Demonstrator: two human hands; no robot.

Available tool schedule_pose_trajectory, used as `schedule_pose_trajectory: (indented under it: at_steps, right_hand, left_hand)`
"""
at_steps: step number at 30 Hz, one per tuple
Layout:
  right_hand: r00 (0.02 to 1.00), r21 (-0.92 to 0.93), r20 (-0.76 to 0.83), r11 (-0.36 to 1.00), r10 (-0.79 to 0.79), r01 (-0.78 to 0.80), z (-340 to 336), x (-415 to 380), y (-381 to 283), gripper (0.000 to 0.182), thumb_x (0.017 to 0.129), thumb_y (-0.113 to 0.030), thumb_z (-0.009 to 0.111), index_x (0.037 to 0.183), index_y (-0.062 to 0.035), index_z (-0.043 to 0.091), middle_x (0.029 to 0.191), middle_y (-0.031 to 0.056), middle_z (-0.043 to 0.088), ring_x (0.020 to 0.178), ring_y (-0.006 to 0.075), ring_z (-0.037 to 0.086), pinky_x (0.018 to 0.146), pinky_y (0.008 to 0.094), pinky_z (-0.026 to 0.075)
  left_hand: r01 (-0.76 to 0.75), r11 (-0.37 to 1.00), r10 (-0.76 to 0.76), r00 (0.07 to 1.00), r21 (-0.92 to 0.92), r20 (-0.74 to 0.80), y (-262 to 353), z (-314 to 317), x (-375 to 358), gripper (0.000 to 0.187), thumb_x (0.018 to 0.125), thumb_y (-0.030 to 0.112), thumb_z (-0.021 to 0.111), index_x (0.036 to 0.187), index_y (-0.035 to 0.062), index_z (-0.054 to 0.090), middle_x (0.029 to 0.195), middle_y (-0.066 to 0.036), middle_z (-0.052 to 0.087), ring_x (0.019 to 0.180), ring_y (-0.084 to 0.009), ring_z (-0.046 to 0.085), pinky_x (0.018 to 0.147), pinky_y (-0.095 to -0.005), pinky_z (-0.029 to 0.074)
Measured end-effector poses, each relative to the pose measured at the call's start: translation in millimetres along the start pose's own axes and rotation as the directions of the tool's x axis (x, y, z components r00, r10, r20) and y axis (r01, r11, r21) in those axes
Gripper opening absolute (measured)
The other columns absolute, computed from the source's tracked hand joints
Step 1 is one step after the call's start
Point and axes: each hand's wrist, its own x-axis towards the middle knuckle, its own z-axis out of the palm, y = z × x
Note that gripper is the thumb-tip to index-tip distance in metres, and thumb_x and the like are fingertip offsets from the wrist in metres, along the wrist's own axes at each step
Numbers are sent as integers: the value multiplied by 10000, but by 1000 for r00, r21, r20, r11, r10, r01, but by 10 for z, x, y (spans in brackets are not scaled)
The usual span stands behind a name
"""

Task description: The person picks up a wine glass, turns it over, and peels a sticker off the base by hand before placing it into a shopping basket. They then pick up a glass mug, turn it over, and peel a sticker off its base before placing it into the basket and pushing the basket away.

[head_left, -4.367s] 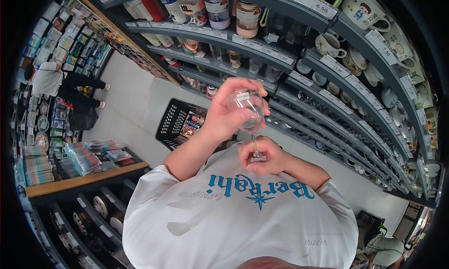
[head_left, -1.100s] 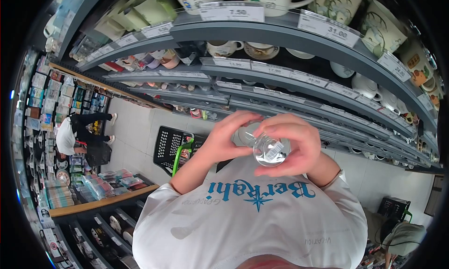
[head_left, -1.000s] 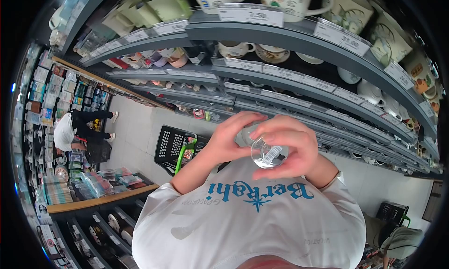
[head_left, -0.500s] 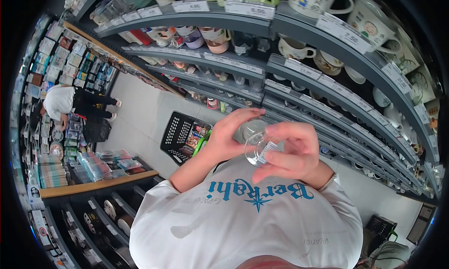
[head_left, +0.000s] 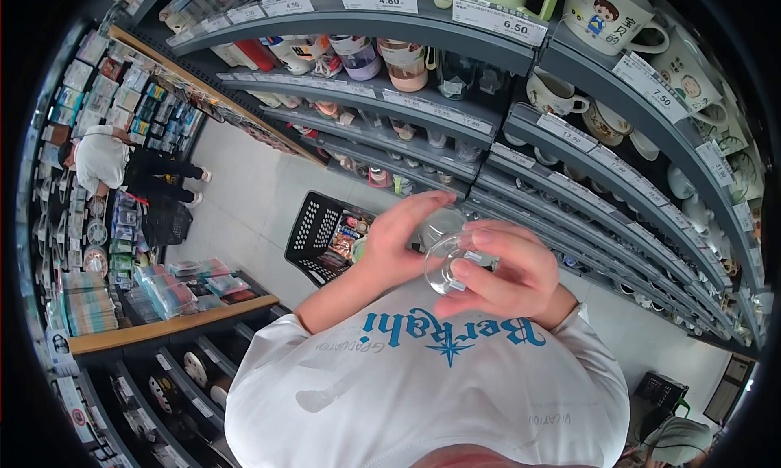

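So this person is standing in a shop aisle with a clear stemmed glass [head_left: 446,260] held up in front of their chest, tipped over so its round foot faces the camera. There's a small sticker on the glass, too small for me to read. The left hand [head_left: 396,240] is curled around the bowl end from the left, fingers stretched over the top of it. The right hand [head_left: 508,277] is wrapped around the foot and stem end, thumb pressing on the near side and fingers folded over the rim of the foot. Both hands are closed on the glass, neither one flat open. It's not resting on anything, just held in the air between the two hands, right above the blue lettering on their white T-shirt [head_left: 423,378].

Behind the hands, on the floor, sits a black plastic shopping basket [head_left: 313,232] with some colourful packets inside. Grey shelves [head_left: 521,61] curve across the top and right, loaded with cartoon mugs [head_left: 606,16], teacups, lidded bottles and small glasses, with price tags along the front edges, one reading 6.50 and another 7.50. Over at the far left another person in a white top [head_left: 98,159] is bent over towards a rack of packaged goods. A lower wooden-topped shelf [head_left: 163,321] at the left has stacks of wrapped items on it.
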Motion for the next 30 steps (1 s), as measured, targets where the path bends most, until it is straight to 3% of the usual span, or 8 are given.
schedule_pose_trajectory:
  at_steps: [7,9,16,19,21,24,30]
  right_hand:
    - [999,-70,-35,998,-5,3,-42,15,18,483,735,-339,822,1070,-39,645,1192,180,558,944,282,668,768,331,583]
    - [999,-77,-32,997,-6,4,-91,24,7,491,729,-344,821,1061,-29,644,1164,173,565,930,285,665,771,339,588]
    - [999,-117,38,993,26,-22,-395,6,4,502,746,-365,793,1066,-13,630,1143,144,530,932,299,646,772,386,601]
    - [999,-135,16,990,39,-37,-450,-34,53,432,738,-265,818,1047,-19,642,1117,134,532,893,288,644,765,395,603]
    - [995,-151,-82,986,57,-69,-487,-76,88,381,698,-147,811,1035,-27,682,1075,129,565,849,275,644,716,353,592]
    - [994,-138,-85,987,69,-80,-609,-95,69,380,693,-100,790,1049,-21,684,1061,122,559,800,265,633,683,353,582]
    - [996,-166,-43,983,76,-82,-791,-166,-8,301,785,-172,779,1027,-28,671,1058,128,536,769,242,628,677,359,580]
  left_hand:
    - [38,998,-32,991,-45,130,1,63,6,692,651,259,836,1222,4,539,1191,-158,620,1064,-328,626,875,-384,518]
    - [-73,997,74,987,-17,145,-33,118,14,683,665,282,838,1216,6,543,1176,-161,619,1048,-342,624,868,-392,519]
    - [-100,992,111,983,-79,148,171,307,142,696,660,308,859,1191,-5,538,1107,-170,636,943,-345,650,783,-384,544]
    - [-158,987,160,970,-24,181,224,326,203,742,625,348,881,1164,-27,536,1026,-173,638,862,-340,652,716,-378,543]
    - [-160,984,173,964,-78,204,253,355,206,763,602,365,892,1141,-41,537,964,-172,623,809,-334,641,672,-379,531]
    - [-182,975,205,957,-128,207,262,460,232,768,592,369,897,1128,-46,535,935,-171,612,777,-327,634,641,-377,524]
    - [-161,975,196,950,-156,244,352,631,218,763,607,370,889,1134,-39,520,958,-174,615,793,-330,636,648,-378,525]
